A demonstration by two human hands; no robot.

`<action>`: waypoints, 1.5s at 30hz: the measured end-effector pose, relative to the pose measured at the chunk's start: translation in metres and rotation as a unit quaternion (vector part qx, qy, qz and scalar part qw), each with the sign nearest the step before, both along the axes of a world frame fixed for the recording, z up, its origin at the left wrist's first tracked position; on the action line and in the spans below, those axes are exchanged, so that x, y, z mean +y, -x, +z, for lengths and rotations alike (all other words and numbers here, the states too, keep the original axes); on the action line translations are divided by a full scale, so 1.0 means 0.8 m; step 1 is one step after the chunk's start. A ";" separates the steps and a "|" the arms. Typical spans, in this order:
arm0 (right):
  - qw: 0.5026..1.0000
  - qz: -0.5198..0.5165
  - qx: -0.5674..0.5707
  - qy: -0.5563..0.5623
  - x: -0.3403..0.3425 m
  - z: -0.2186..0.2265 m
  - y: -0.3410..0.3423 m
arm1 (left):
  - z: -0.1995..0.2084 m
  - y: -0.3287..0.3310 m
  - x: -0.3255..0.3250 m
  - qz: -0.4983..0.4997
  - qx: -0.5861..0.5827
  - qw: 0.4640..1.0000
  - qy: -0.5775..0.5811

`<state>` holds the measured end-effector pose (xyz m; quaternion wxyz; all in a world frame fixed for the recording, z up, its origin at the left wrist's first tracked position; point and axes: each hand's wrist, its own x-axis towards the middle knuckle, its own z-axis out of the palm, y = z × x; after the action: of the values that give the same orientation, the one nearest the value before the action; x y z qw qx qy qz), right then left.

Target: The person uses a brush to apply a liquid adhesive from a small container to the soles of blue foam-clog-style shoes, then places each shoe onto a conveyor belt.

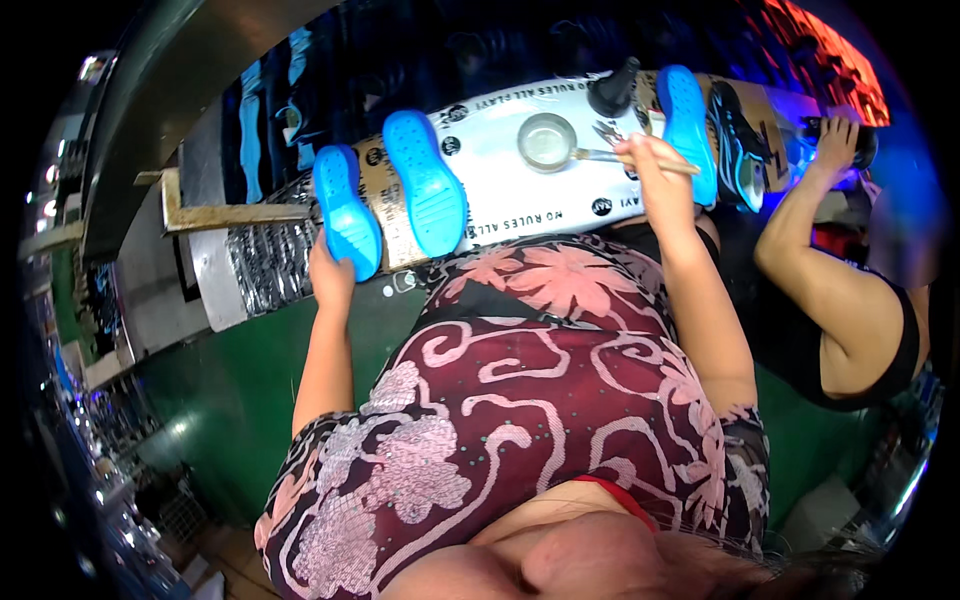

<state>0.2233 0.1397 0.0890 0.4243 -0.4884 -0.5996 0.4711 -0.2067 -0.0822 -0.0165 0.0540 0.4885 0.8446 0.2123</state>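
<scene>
The heel end of a bright blue shoe sole [347, 206] is in my left hand [332, 272], at the left of the work surface. Pinched in my right hand [655, 165] is a brush with a pale wooden handle [683, 166]. The brush points left to a small round metal bowl [546, 142]; I cannot make out its bristles. A second blue sole [424, 185] lies between my left hand and the bowl. Another blue sole [686, 128] lies just beyond my right hand. Beside the bowl is a small metal tool [606, 132] with a forked end.
White printed plastic sheeting [500, 205] covers the middle. Behind the bowl stands a dark cone-shaped object [615, 90]. A black shoe [737, 145] lies at right, near a co-worker's hand [838, 142]. A metal frame bar [240, 216] juts in at left.
</scene>
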 end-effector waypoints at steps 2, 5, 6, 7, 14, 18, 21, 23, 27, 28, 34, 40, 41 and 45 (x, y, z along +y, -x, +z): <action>0.998 0.027 -0.037 -0.031 0.009 -0.007 0.004 | 0.028 -0.019 -0.002 0.016 0.077 0.995 0.054; 0.992 0.059 -0.083 -0.078 0.017 -0.008 0.020 | 0.061 -0.047 0.003 -0.027 0.162 0.985 -0.055; 0.988 0.070 -0.096 -0.100 0.020 -0.009 0.027 | 0.075 -0.059 0.009 -0.019 0.073 0.997 -0.031; 0.983 0.080 -0.109 -0.121 0.023 -0.012 0.032 | 0.074 -0.069 0.014 -0.007 -0.054 0.998 -0.022; 0.952 0.110 -0.173 -0.227 0.037 -0.042 0.053 | 0.035 -0.144 0.067 0.003 -0.499 0.861 0.100; 0.966 0.090 -0.142 -0.198 0.031 -0.028 0.042 | 0.018 -0.142 0.086 0.104 -0.591 0.799 0.021; 0.980 0.069 -0.101 -0.157 0.029 -0.021 0.033 | 0.024 -0.122 0.097 0.124 -0.750 0.650 0.004; 0.987 0.059 -0.069 -0.135 0.026 -0.017 0.034 | 0.029 -0.112 0.101 0.099 -0.811 0.577 0.005; 0.988 0.036 -0.098 -0.115 0.027 -0.043 0.030 | 0.064 -0.130 0.107 0.023 -0.767 0.636 -0.079; 0.994 0.014 -0.072 -0.077 0.026 -0.039 0.027 | 0.079 -0.144 0.107 0.005 -0.721 0.685 -0.110; 0.996 -0.012 0.086 0.011 0.010 -0.005 0.015 | 0.111 -0.186 0.099 -0.074 -0.498 0.851 -0.145; 0.994 0.016 0.105 -0.010 -0.024 0.035 0.016 | 0.136 -0.218 0.132 -0.106 -0.409 0.889 -0.177; 0.995 0.038 0.090 -0.030 -0.032 0.040 0.017 | 0.138 -0.221 0.135 -0.113 -0.412 0.889 -0.167; 0.980 0.105 0.032 -0.168 -0.053 0.053 0.028 | 0.146 -0.230 0.145 -0.166 -0.402 0.879 -0.195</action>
<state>0.2008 0.0970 0.1316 0.4675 -0.3294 -0.7041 0.4209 -0.0229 0.0336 0.1004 0.3269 0.4947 0.5988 0.5383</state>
